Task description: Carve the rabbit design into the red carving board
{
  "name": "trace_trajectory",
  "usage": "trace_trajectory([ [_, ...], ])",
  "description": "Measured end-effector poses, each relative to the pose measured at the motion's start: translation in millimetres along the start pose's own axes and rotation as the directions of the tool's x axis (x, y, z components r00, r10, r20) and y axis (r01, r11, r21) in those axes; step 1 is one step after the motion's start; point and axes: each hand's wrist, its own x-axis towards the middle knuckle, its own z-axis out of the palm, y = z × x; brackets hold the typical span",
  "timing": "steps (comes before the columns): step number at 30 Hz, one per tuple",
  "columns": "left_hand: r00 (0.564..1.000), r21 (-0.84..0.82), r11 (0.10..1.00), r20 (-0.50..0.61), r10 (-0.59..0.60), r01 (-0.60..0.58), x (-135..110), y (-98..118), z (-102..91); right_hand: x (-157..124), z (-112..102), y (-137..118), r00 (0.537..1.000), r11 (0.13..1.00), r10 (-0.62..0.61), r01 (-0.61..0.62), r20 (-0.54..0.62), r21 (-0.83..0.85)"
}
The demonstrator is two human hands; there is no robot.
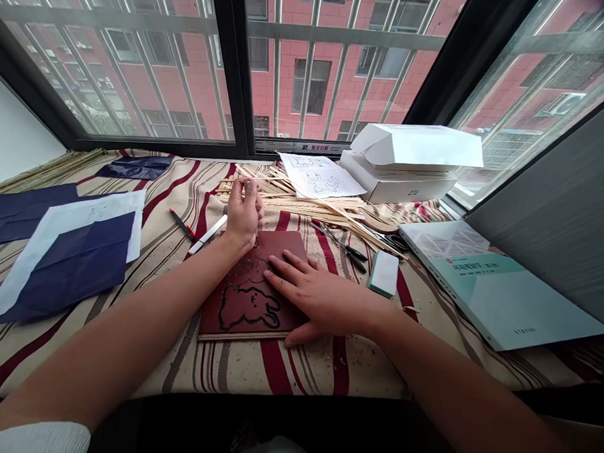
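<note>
My left hand (243,212) stands upright above the far edge of a dark red board (283,254), its fingers pinched around a thin metal point (256,239) that reaches down towards the board. The shaft is partly hidden by the hand. My right hand (322,298) lies flat across the board's right side, fingers spread, holding nothing. A black outline of a cartoon animal (249,307) covers the near part of the board, with more lines (246,272) partly hidden beside my right fingers. Pale wood edges the board's near side.
Thin wooden sticks (290,195) and a line-drawing sheet (320,175) lie behind the board. Black-handled pliers (341,245), pens (208,234), dark carbon paper (68,263), a ZTE box (397,177) and a book (505,291) rest on striped cloth (158,366) before a window (345,58).
</note>
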Motion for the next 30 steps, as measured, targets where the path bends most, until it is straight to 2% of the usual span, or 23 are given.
trace_trajectory([
  [7,0.998,0.044,0.998,-0.049,-0.034,0.036,0.6,-0.4,7.8,0.6,-3.1,-3.3,1.000,1.000,0.006,-0.006,0.007,-0.004],
  [12,0.994,0.078,0.995,-0.089,-0.057,0.064,6.4,-5.1,6.8,1.5,-2.9,-2.3,1.000,1.000,0.010,-0.010,0.008,-0.005],
  [17,0.974,0.085,0.991,-0.193,0.118,-0.104,7.5,-13.2,2.3,2.4,-1.1,-2.9,1.000,1.000,0.003,-0.003,0.011,0.007],
  [20,0.967,0.081,0.987,-0.205,0.151,-0.136,4.3,-12.9,3.4,2.9,-1.8,-4.2,1.000,1.000,0.009,-0.009,0.016,0.008],
  [23,0.998,0.036,0.998,-0.049,0.043,-0.042,0.5,-5.9,3.4,2.6,-3.1,-5.1,1.000,1.000,0.013,-0.013,0.027,0.001],
  [25,0.993,0.013,0.999,0.108,-0.054,0.052,-0.8,0.5,0.9,2.1,-3.5,-5.1,0.999,1.000,0.011,-0.012,0.030,0.006],
  [28,0.932,0.037,0.986,0.322,-0.168,0.165,-0.5,8.3,-4.5,1.9,-2.8,-4.3,1.000,1.000,0.002,-0.002,0.022,0.024],
  [30,0.888,0.068,0.974,0.401,-0.225,0.216,0.3,10.6,-6.3,2.4,-1.6,-3.5,1.000,1.000,-0.003,0.002,0.018,0.024],
])
